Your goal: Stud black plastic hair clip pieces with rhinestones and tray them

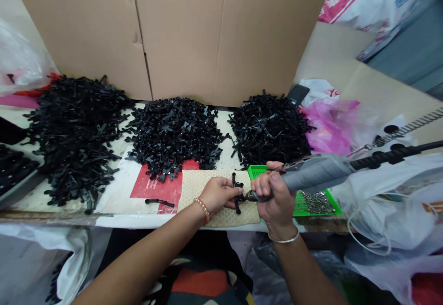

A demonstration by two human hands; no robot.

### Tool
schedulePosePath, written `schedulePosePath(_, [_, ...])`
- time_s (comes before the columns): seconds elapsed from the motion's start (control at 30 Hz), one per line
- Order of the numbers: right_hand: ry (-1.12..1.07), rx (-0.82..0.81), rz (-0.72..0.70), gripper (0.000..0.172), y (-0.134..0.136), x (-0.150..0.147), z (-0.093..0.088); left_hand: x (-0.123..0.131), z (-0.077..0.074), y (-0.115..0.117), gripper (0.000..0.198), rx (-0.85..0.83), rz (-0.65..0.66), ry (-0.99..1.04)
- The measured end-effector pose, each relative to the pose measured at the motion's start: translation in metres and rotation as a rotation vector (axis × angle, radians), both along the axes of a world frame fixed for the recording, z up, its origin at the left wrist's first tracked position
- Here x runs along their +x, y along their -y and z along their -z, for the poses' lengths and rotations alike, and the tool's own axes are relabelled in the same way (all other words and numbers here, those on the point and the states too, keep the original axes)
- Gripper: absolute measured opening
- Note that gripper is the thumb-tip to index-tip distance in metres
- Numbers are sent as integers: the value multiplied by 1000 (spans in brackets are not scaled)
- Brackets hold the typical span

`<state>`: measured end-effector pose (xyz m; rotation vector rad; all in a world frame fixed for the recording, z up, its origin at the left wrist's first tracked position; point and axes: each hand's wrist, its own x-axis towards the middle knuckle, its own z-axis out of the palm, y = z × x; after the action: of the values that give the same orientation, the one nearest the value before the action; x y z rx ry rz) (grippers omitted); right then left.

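From the head camera, the left hand (218, 195) pinches a black plastic arm-like part (237, 203) between thumb and fingertips, the other fingers loosely curled. The part stands roughly crosswise over a beige honeycomb-textured pad (194, 189) near the front edge of the bench (223, 144). The right hand (273, 192) is wrapped around the front end of a grey power screwdriver (313, 176), its nose pointing left toward the held part — whether the tip touches it is too small to tell. A dark cable (394, 153) runs from the tool's rear toward the right edge, with a coiled spring (424, 119) above it.

Partly behind the right hand and tool is a green perforated tray (300, 210), small metal fasteners (316, 202) gathered in its right portion. Left of the pad, one loose black part (159, 202) lies partly over a red-and-white sheet (145, 185).

Three heaps of similar black pieces cover the rear of the bench: a left heap (78, 125), a middle heap (176, 129) and a right heap (270, 132). A large cardboard box (221, 32) rises behind them — a pink plastic bag (332, 129) sits just beside the right heap.
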<state>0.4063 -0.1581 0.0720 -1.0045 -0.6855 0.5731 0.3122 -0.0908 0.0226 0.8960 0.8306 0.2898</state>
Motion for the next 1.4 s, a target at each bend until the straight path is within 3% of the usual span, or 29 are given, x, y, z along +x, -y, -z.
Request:
schedulePosePath(0.5, [15,15,-47,18,2,3,-3,0,3,1,25,5,7,5])
schedulePosePath(1.4, [32,70,-104,13,-2,-1,6,-2,2,-1,29,16,39,11])
